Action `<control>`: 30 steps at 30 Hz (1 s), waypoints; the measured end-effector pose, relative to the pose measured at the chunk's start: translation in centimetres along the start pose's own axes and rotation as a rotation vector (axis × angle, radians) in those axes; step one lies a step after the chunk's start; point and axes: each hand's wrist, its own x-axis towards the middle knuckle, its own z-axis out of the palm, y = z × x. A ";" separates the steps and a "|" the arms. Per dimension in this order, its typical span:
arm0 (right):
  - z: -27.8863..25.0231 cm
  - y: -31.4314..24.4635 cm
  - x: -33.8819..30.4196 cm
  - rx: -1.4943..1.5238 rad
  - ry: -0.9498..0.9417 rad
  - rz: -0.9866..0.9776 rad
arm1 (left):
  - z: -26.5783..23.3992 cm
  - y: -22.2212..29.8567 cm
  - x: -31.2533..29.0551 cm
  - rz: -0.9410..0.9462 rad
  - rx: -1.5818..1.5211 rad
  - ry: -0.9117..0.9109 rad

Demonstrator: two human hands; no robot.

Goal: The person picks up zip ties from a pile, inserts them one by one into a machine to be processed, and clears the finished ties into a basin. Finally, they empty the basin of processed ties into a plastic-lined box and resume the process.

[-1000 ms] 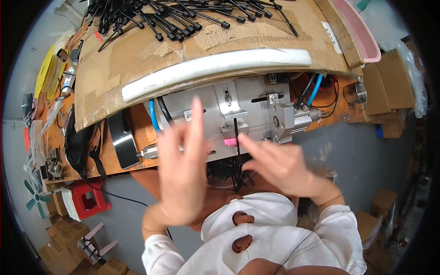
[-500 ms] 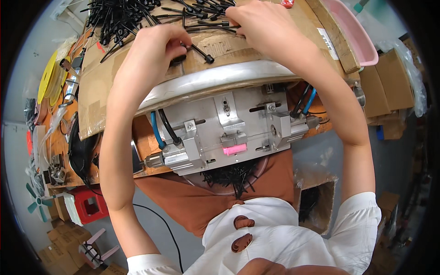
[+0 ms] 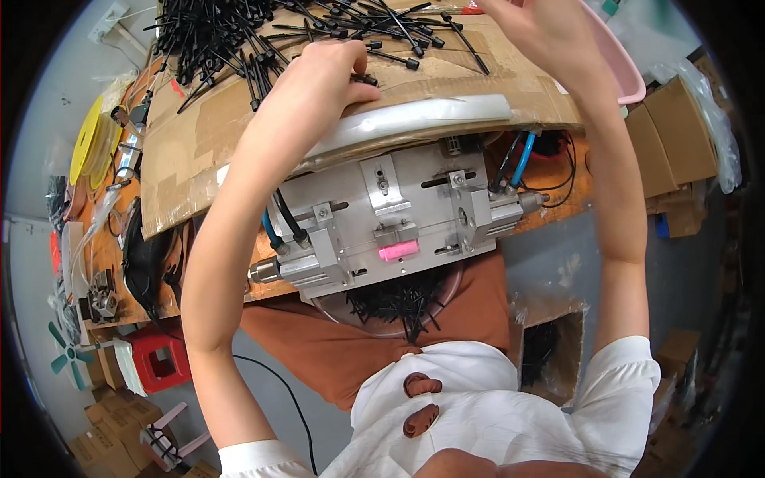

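Observation:
My left hand is over the front part of the cardboard sheet, fingers curled round a thin black rod with a thicker end. Most of that rod is hidden by the hand. More black rods of the same kind lie loose just beyond it, and a dense pile of them sits at the far left. My right hand is at the upper right beside the pink plastic tub. Its fingers are partly cut off by the picture's top edge, so I cannot tell what they hold.
Below the cardboard's padded edge stands a metal fixture with two clamp blocks, blue and black hoses and a pink piece. A bowl of short black pieces rests at my lap. An open carton is at the right.
My left hand has shifted right across the cardboard. The right hand has moved away from the loose rods, up and right toward the pink tub. Several rods now lie differently.

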 end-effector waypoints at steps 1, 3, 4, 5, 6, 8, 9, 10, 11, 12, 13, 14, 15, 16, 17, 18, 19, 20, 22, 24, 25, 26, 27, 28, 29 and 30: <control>-0.1 0.3 -0.2 0.002 0.005 -0.002 | 0.0 0.2 0.3 -0.036 -0.022 -0.120; 0.0 1.2 -1.0 0.176 -0.020 -0.139 | -0.7 1.3 0.0 -0.034 -0.092 -0.180; -0.3 1.3 -1.3 0.172 -0.017 -0.127 | -1.2 2.4 -0.3 -0.031 -0.174 -0.245; -0.9 1.2 -1.4 0.350 -0.063 0.028 | -2.0 3.7 -0.6 -0.091 -0.140 -0.283; -1.3 1.1 -1.4 0.533 -0.110 0.175 | -2.3 4.1 -0.9 -0.091 -0.138 -0.285; -1.3 2.3 -1.8 0.665 -0.107 0.154 | -3.2 4.1 -1.8 -0.185 -0.283 -0.251; -1.1 2.6 -1.9 0.793 -0.078 0.128 | -4.0 3.7 -2.8 -0.251 -0.440 -0.187; -1.2 3.1 -2.3 0.906 -0.040 0.118 | -4.4 3.9 -3.7 -0.243 -0.622 -0.052; -1.4 3.3 -2.9 0.904 -0.037 0.130 | -4.8 4.2 -5.2 -0.261 -0.641 0.017; -1.4 2.9 -3.7 0.905 0.010 0.160 | -5.4 4.9 -7.0 -0.286 -0.654 0.088; -1.3 2.7 -4.5 0.908 0.054 0.190 | -4.9 6.2 -9.2 -0.353 -0.634 0.142; -1.3 2.5 -5.3 0.910 0.049 0.200 | -3.7 7.8 -11.5 -0.420 -0.616 0.196; -1.3 2.2 -6.3 0.922 0.079 0.214 | -2.4 9.4 -13.5 -0.382 -0.449 0.187; -1.1 1.9 -7.0 0.949 0.102 0.225 | -1.4 11.1 -15.6 -0.351 -0.270 0.175; -2.3 2.1 -7.9 0.951 0.095 0.243 | 0.3 12.8 -17.1 -0.299 -0.250 0.114; -1.7 1.6 -8.2 0.969 0.081 0.246 | 1.6 13.9 -18.8 -0.279 -0.190 0.055; -0.2 1.1 -8.7 0.998 0.112 0.265 | 3.0 14.5 -19.9 -0.299 -0.135 0.039; 0.0 0.6 -9.2 0.992 0.159 0.286 | 4.3 15.1 -20.4 -0.293 -0.108 0.026; -1.2 0.6 -10.1 1.163 0.086 0.262 | 5.9 15.4 -19.9 -0.310 -0.049 -0.006; -1.9 1.2 -10.8 1.026 0.032 0.258 | 6.4 15.3 -19.4 -0.288 0.007 -0.043; -2.2 1.3 -11.3 1.025 0.032 0.255 | 6.6 15.4 -19.5 -0.288 0.007 -0.041; -2.5 1.4 -11.8 0.993 0.039 0.250 | 6.7 15.6 -19.7 -0.327 -0.017 -0.066; -2.5 1.2 -12.1 0.960 0.047 0.244 | 6.9 15.5 -19.9 -0.365 -0.040 -0.092; -2.5 0.9 -12.3 0.957 0.051 0.240 | 7.0 15.5 -19.8 -0.360 -0.040 -0.088; -2.4 0.4 -12.6 0.880 0.066 0.202 | 7.2 15.4 -19.6 -0.356 -0.032 -0.079; -1.5 -0.1 -13.0 0.830 0.067 0.163 | 7.3 15.3 -20.1 -0.376 -0.006 -0.076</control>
